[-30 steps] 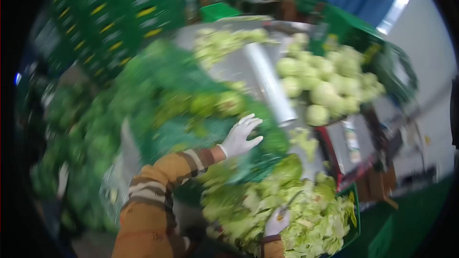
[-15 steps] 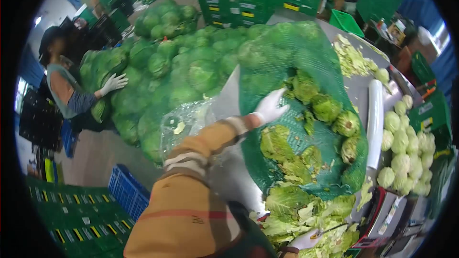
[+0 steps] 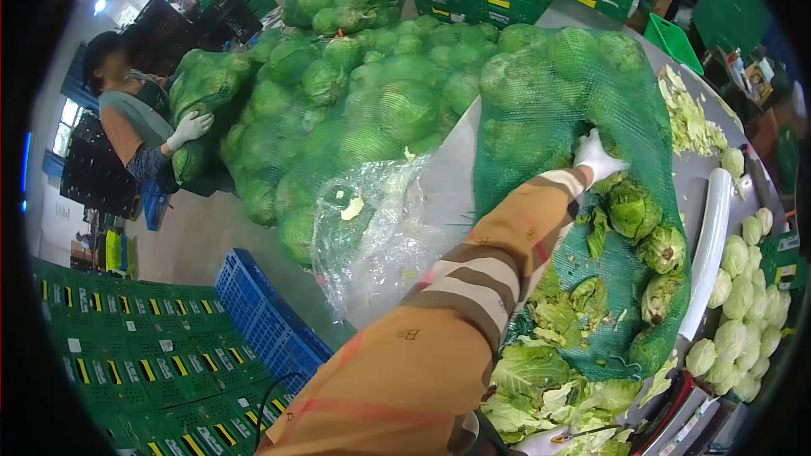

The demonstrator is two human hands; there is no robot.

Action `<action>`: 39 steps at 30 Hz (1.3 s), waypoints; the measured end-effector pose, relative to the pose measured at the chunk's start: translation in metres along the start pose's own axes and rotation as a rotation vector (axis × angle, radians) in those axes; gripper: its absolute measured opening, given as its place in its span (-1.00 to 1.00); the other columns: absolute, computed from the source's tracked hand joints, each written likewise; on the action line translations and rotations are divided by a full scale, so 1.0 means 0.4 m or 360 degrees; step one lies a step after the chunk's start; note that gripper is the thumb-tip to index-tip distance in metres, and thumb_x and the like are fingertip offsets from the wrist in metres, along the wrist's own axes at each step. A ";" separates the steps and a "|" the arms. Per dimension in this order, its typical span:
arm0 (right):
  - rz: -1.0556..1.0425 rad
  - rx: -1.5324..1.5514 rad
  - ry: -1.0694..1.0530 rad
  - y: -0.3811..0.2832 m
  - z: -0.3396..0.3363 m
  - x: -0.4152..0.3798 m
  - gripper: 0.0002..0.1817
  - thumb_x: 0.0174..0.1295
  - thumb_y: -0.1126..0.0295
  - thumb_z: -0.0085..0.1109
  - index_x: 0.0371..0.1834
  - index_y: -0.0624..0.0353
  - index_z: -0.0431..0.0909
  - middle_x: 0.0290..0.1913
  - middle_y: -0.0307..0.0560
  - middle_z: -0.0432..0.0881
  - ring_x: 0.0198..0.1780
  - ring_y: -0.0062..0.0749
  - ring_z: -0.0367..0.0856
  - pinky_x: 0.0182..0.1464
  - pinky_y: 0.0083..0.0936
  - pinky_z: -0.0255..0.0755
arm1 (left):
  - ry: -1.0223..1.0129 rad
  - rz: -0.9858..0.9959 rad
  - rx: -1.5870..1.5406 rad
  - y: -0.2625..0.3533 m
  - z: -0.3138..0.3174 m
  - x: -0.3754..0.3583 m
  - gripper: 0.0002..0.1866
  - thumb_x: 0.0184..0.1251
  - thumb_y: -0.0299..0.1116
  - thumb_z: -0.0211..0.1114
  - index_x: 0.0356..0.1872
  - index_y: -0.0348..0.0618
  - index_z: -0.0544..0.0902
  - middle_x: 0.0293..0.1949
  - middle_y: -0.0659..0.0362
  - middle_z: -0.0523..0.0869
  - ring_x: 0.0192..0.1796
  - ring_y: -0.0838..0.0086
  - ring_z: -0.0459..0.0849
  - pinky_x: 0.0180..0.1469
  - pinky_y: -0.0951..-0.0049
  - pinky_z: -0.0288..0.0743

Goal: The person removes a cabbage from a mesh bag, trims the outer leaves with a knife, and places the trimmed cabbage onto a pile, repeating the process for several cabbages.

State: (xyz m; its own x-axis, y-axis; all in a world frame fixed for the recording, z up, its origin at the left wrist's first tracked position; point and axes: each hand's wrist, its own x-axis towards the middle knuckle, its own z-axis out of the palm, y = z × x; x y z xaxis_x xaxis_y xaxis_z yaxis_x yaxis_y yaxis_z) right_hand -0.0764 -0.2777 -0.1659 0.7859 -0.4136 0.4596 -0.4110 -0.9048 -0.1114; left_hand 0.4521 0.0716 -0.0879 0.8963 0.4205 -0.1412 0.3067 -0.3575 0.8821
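Note:
My left hand [image 3: 598,157], in a white glove, reaches into the mouth of a green mesh bag [image 3: 528,148]. Its fingers are bent over a leafy cabbage [image 3: 610,142], which the hand partly hides. Several loose cabbages [image 3: 635,213] lie below it on the spread netting, beside torn outer leaves [image 3: 553,308]. At the bottom edge, my gloved right hand [image 3: 543,442] is closed around a knife [image 3: 591,431], mostly cut off by the frame. The thin blade points right over a heap of cut leaves [image 3: 528,380].
Full mesh bags of cabbages [image 3: 380,110] cover the table's far left, where a co-worker [image 3: 135,122] rests a gloved hand. Clear plastic film [image 3: 359,224] lies near me. To the right are a white roll [image 3: 705,253] and trimmed cabbages [image 3: 743,312]. Green crates [image 3: 152,355] and a blue crate [image 3: 266,308] stand left.
My left hand has moved away from me and right, from above the open netting onto the cabbage at the bag's mouth. My right hand stays low with the knife. The view has shifted.

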 end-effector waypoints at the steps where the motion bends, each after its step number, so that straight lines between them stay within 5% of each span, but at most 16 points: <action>1: 0.0053 0.0059 -0.0033 -0.010 -0.007 0.008 -0.48 0.32 0.25 0.25 0.22 0.41 0.45 0.16 0.22 0.56 0.18 0.01 0.52 0.26 -0.22 0.40 | -0.0045 0.0055 -0.0149 -0.034 -0.026 -0.005 0.13 -0.22 0.01 0.63 0.37 -0.35 0.22 0.28 -0.25 0.42 0.26 -0.02 0.50 0.33 0.20 0.40; 5: 0.0287 0.0281 -0.0134 -0.035 -0.025 0.025 -0.51 0.36 0.24 0.20 0.19 0.42 0.46 0.15 0.21 0.57 0.17 -0.02 0.54 0.25 -0.25 0.40 | -0.0638 0.0082 -0.1184 -0.038 -0.223 -0.191 0.17 -0.06 0.01 0.59 0.46 -0.38 0.09 0.33 -0.23 0.38 0.35 0.06 0.43 0.40 0.21 0.33; 8: 0.0483 0.0442 -0.0215 0.148 0.119 -0.066 -0.53 0.38 0.24 0.17 0.17 0.43 0.47 0.13 0.20 0.58 0.15 -0.04 0.55 0.24 -0.28 0.41 | -0.0738 -0.0078 -0.0857 -0.041 -0.261 -0.393 0.25 -0.10 0.05 0.61 0.46 -0.47 0.02 0.38 -0.27 0.30 0.40 0.02 0.35 0.46 0.18 0.23; 9: 0.0540 0.0506 -0.0239 0.113 0.093 -0.048 -0.54 0.39 0.24 0.15 0.16 0.43 0.47 0.13 0.20 0.59 0.15 -0.05 0.56 0.24 -0.28 0.41 | -0.0748 0.0008 -0.0728 -0.058 -0.243 -0.466 0.27 -0.13 0.06 0.62 0.45 -0.49 0.01 0.37 -0.26 0.33 0.39 0.02 0.37 0.46 0.19 0.23; 11: 0.0652 0.0630 -0.0266 -0.077 -0.066 0.069 -0.55 0.41 0.23 0.13 0.15 0.44 0.48 0.12 0.20 0.59 0.14 -0.07 0.57 0.23 -0.30 0.41 | -0.1244 0.0229 -0.0588 -0.012 -0.265 -0.631 0.29 -0.10 0.11 0.57 0.47 -0.49 -0.04 0.47 -0.32 0.11 0.52 -0.02 0.13 0.54 0.18 0.03; 12: 0.0712 0.0680 -0.0268 -0.044 -0.008 0.048 -0.55 0.42 0.23 0.12 0.14 0.44 0.48 0.12 0.20 0.60 0.13 -0.07 0.57 0.23 -0.31 0.41 | -0.1383 0.0306 -0.0389 -0.026 -0.218 -0.710 0.32 -0.09 0.16 0.54 0.48 -0.51 -0.08 0.50 -0.35 -0.03 0.55 -0.02 0.02 0.56 0.17 -0.03; 15: 0.0913 0.0878 -0.0483 -0.068 -0.082 0.107 -0.49 0.41 0.26 0.12 0.22 0.52 0.40 0.22 0.26 0.51 0.22 -0.10 0.49 0.33 -0.34 0.31 | -0.1643 0.0688 -0.0284 -0.014 -0.144 -0.929 0.10 -0.25 -0.01 0.57 0.35 -0.31 0.21 0.17 -0.20 0.38 0.26 -0.04 0.39 0.30 0.11 0.36; 16: 0.0892 0.1171 -0.0264 0.004 -0.034 0.079 -0.47 0.42 0.29 0.11 0.29 0.51 0.31 0.29 0.24 0.44 0.25 -0.14 0.44 0.34 -0.33 0.28 | -0.1687 0.0746 -0.0235 -0.028 -0.119 -0.991 0.09 -0.26 -0.02 0.58 0.36 -0.26 0.22 0.17 -0.18 0.39 0.25 -0.05 0.39 0.26 0.11 0.37; 19: 0.1051 0.0940 -0.0129 -0.042 -0.172 0.081 -0.56 0.46 0.34 0.04 0.27 0.41 0.33 0.22 0.13 0.49 0.19 -0.20 0.47 0.29 -0.33 0.34 | -0.1819 0.0880 0.0361 -0.084 -0.072 -1.121 0.12 -0.29 0.05 0.60 0.37 -0.17 0.25 0.21 -0.13 0.40 0.29 -0.09 0.36 0.27 0.02 0.36; 20: 0.1140 0.1132 -0.0100 -0.041 -0.192 0.063 -0.60 0.47 0.33 0.02 0.24 0.40 0.37 0.16 0.10 0.53 0.16 -0.22 0.50 0.27 -0.35 0.35 | -0.1603 0.1031 0.0338 -0.113 -0.064 -1.151 0.10 -0.26 0.08 0.59 0.37 -0.21 0.28 0.27 -0.16 0.38 0.31 -0.09 0.34 0.32 -0.01 0.30; 21: 0.1100 0.1507 -0.0107 0.061 -0.123 -0.005 -0.64 0.45 0.36 0.04 0.18 0.40 0.42 0.13 0.10 0.55 0.14 -0.27 0.50 0.24 -0.38 0.37 | -0.1592 0.1034 0.0371 -0.113 -0.063 -1.156 0.07 -0.20 0.13 0.54 0.36 -0.25 0.32 0.31 -0.19 0.37 0.34 -0.09 0.32 0.37 -0.02 0.22; 22: 0.1231 0.1359 -0.0318 -0.046 -0.251 0.017 -0.66 0.41 0.37 0.08 0.13 0.38 0.47 0.08 0.09 0.59 0.10 -0.31 0.52 0.22 -0.40 0.38 | -0.1583 0.1098 0.0515 -0.111 -0.063 -1.149 0.11 -0.21 0.21 0.52 0.36 -0.28 0.31 0.32 -0.20 0.36 0.37 -0.10 0.30 0.43 -0.02 0.13; 23: 0.0865 0.1093 -0.0382 -0.032 -0.272 -0.023 -0.65 0.36 0.37 0.13 0.12 0.37 0.49 0.02 0.07 0.63 0.06 -0.31 0.56 0.18 -0.40 0.41 | -0.1634 0.1231 0.0581 -0.114 -0.055 -1.123 0.15 -0.21 0.27 0.49 0.38 -0.31 0.28 0.34 -0.21 0.36 0.40 -0.12 0.27 0.45 -0.02 0.09; 26: 0.0761 0.0761 -0.0265 -0.076 -0.312 -0.076 -0.67 0.24 0.36 0.21 0.01 0.29 0.51 -0.09 0.16 0.67 -0.05 -0.07 0.67 0.01 -0.29 0.51 | -0.1657 0.1276 0.0432 -0.142 -0.031 -1.082 0.28 -0.33 0.32 0.55 0.36 -0.41 0.24 0.30 -0.32 0.37 0.32 -0.15 0.38 0.37 0.05 0.26; 31: 0.0668 0.0780 -0.0542 -0.145 -0.391 -0.046 -0.76 0.28 0.24 0.17 -0.10 0.13 0.53 -0.36 0.14 0.67 -0.31 0.14 0.64 -0.26 -0.12 0.50 | -0.1731 0.1216 0.0392 -0.114 -0.022 -1.086 0.26 -0.34 0.14 0.66 0.36 -0.43 0.19 0.25 -0.32 0.38 0.31 -0.10 0.40 0.36 0.15 0.30; 39: 0.0595 0.0660 -0.0722 -0.150 -0.370 -0.038 -0.72 0.36 0.15 0.06 -0.14 0.15 0.48 -0.40 0.16 0.66 -0.33 0.13 0.64 -0.27 -0.05 0.48 | -0.1986 0.1002 0.0307 -0.097 0.009 -1.066 0.23 -0.29 0.03 0.68 0.39 -0.41 0.17 0.29 -0.24 0.36 0.36 0.02 0.35 0.41 0.20 0.25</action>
State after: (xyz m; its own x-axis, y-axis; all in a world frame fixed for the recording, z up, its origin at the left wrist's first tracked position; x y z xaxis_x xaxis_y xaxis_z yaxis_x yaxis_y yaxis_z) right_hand -0.1319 -0.2021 -0.0357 0.7784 -0.6231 -0.0762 -0.5517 -0.6211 -0.5566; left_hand 0.0592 -0.0967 -0.0633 0.5571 -0.8183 -0.1415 -0.2983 -0.3562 0.8855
